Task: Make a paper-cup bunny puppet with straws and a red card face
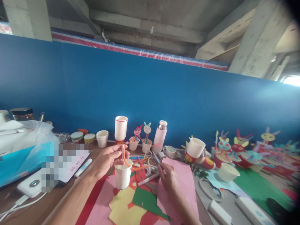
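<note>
Two bare hands work over pink paper sheets [185, 184]: the left hand [108, 159] pinches an orange bendy straw [124, 157] standing in a white paper cup [122, 177], while the right hand [167, 176] grips a thin blue stick [156, 157] just beside it.

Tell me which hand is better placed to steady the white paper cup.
Left. The left hand already pinches the orange straw right above the white paper cup; the right hand rests farther off on pink paper.
</note>
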Action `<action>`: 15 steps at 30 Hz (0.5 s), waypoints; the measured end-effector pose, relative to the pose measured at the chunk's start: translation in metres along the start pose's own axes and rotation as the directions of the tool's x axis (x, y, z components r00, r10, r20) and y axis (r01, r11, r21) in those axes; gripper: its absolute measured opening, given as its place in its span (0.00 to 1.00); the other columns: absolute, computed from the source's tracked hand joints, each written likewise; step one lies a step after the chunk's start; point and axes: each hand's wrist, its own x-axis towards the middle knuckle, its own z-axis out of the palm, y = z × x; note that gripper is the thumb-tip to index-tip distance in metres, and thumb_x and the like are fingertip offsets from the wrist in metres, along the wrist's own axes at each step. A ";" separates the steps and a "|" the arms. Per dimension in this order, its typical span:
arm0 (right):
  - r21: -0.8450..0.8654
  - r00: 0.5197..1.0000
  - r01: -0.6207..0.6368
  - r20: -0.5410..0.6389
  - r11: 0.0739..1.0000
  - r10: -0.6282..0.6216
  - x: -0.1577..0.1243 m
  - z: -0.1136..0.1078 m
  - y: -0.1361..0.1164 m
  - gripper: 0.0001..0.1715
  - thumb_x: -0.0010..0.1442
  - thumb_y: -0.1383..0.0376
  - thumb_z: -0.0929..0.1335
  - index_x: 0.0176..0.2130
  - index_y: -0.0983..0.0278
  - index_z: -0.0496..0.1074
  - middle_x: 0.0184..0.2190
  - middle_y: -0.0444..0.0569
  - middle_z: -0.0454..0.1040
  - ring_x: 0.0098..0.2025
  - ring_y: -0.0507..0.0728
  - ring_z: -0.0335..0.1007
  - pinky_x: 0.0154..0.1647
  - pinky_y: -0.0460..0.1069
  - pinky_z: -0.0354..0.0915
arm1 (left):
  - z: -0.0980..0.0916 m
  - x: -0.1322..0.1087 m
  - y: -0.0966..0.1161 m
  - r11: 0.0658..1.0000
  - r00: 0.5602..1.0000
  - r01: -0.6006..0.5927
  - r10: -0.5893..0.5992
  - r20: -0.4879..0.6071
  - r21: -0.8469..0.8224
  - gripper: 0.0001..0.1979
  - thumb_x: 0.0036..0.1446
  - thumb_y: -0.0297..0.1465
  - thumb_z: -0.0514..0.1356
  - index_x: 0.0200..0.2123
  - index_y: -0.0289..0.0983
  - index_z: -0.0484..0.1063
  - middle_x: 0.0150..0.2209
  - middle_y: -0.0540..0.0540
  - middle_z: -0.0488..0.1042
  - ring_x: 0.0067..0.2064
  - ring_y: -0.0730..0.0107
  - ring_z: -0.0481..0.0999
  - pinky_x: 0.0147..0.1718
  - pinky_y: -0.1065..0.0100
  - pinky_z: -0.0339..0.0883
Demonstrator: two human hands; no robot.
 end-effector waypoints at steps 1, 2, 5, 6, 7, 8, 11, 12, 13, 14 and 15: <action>-0.020 0.999 0.045 0.022 0.999 -0.045 -0.002 -0.002 -0.002 0.14 0.59 0.64 0.59 0.29 0.62 0.70 0.26 0.49 0.73 0.30 0.56 0.66 0.37 0.50 0.54 | 0.000 0.000 0.000 1.000 1.000 0.005 -0.005 -0.004 0.001 0.15 0.51 0.28 0.58 0.44 0.33 0.68 0.37 0.40 0.75 0.40 0.64 0.74 0.30 0.72 0.70; -0.034 0.996 0.082 0.048 0.996 -0.080 -0.005 -0.005 -0.004 0.13 0.59 0.64 0.59 0.29 0.61 0.70 0.26 0.48 0.73 0.30 0.56 0.66 0.38 0.50 0.53 | 0.000 0.000 0.000 1.000 1.000 0.010 -0.010 -0.008 0.005 0.15 0.51 0.28 0.58 0.44 0.33 0.68 0.37 0.40 0.75 0.40 0.63 0.74 0.30 0.72 0.70; -0.097 0.973 0.204 0.131 0.974 -0.190 -0.014 -0.014 -0.008 0.13 0.59 0.66 0.60 0.27 0.62 0.69 0.24 0.46 0.72 0.30 0.55 0.64 0.40 0.51 0.52 | 0.001 -0.001 0.001 1.000 1.000 0.010 -0.009 -0.020 0.023 0.15 0.51 0.29 0.58 0.43 0.33 0.68 0.38 0.40 0.76 0.40 0.63 0.74 0.29 0.73 0.70; -0.123 0.961 0.245 0.160 0.962 -0.225 -0.018 -0.018 -0.008 0.13 0.60 0.66 0.60 0.27 0.62 0.68 0.24 0.46 0.71 0.30 0.54 0.64 0.41 0.52 0.52 | 0.001 -0.002 0.001 1.000 1.000 0.009 -0.009 -0.018 0.029 0.14 0.51 0.29 0.58 0.43 0.33 0.69 0.38 0.41 0.76 0.40 0.63 0.74 0.29 0.73 0.70; -0.144 0.950 0.281 0.182 0.949 -0.254 -0.021 -0.022 -0.008 0.13 0.60 0.66 0.60 0.26 0.62 0.68 0.23 0.46 0.70 0.30 0.54 0.63 0.42 0.52 0.51 | 0.002 -0.002 0.001 0.999 1.000 0.010 -0.010 -0.013 0.036 0.13 0.51 0.29 0.58 0.42 0.33 0.69 0.38 0.41 0.76 0.40 0.63 0.74 0.29 0.73 0.70; -0.157 0.941 0.307 0.194 0.938 -0.276 -0.024 -0.025 -0.007 0.13 0.60 0.67 0.60 0.26 0.62 0.68 0.23 0.45 0.70 0.30 0.54 0.62 0.42 0.52 0.51 | 0.003 -0.003 0.000 0.999 1.000 0.012 -0.012 -0.007 0.044 0.13 0.51 0.29 0.58 0.41 0.33 0.70 0.38 0.41 0.76 0.40 0.63 0.74 0.29 0.73 0.70; -0.182 0.928 0.358 0.173 0.916 -0.329 -0.028 -0.031 -0.001 0.13 0.59 0.68 0.60 0.26 0.62 0.68 0.25 0.46 0.69 0.34 0.55 0.61 0.43 0.53 0.51 | 0.005 -0.004 0.000 0.998 1.000 0.009 -0.010 0.009 0.064 0.12 0.52 0.30 0.58 0.41 0.33 0.70 0.38 0.41 0.76 0.40 0.64 0.74 0.30 0.73 0.69; -0.193 0.930 0.361 0.144 0.912 -0.338 -0.027 -0.032 0.002 0.12 0.59 0.68 0.60 0.26 0.62 0.68 0.26 0.46 0.69 0.35 0.56 0.61 0.44 0.54 0.51 | 0.005 -0.004 0.000 0.998 1.000 0.005 -0.006 0.013 0.067 0.12 0.52 0.31 0.58 0.40 0.34 0.70 0.38 0.41 0.76 0.40 0.65 0.74 0.30 0.73 0.69; -0.204 0.933 0.358 0.113 0.911 -0.341 -0.027 -0.032 0.005 0.12 0.59 0.68 0.60 0.26 0.62 0.68 0.26 0.47 0.69 0.35 0.56 0.61 0.44 0.54 0.51 | 0.005 -0.004 -0.001 0.998 1.000 0.001 -0.003 0.017 0.069 0.11 0.52 0.31 0.58 0.40 0.34 0.70 0.38 0.41 0.75 0.40 0.65 0.74 0.30 0.74 0.69; -0.212 0.935 0.354 0.086 0.911 -0.344 -0.026 -0.033 0.007 0.12 0.59 0.68 0.61 0.26 0.62 0.68 0.25 0.47 0.69 0.35 0.56 0.61 0.43 0.54 0.51 | 0.005 -0.003 0.000 0.998 1.000 -0.002 0.001 0.020 0.069 0.11 0.53 0.31 0.57 0.40 0.34 0.70 0.38 0.42 0.75 0.40 0.66 0.74 0.30 0.74 0.69; -0.215 0.937 0.350 0.062 0.912 -0.345 -0.025 -0.034 0.009 0.12 0.59 0.68 0.61 0.26 0.62 0.68 0.25 0.47 0.69 0.35 0.56 0.61 0.43 0.54 0.52 | 0.005 -0.003 0.000 0.998 1.000 -0.004 0.003 0.021 0.070 0.11 0.53 0.31 0.57 0.40 0.34 0.70 0.38 0.42 0.75 0.40 0.66 0.74 0.30 0.74 0.69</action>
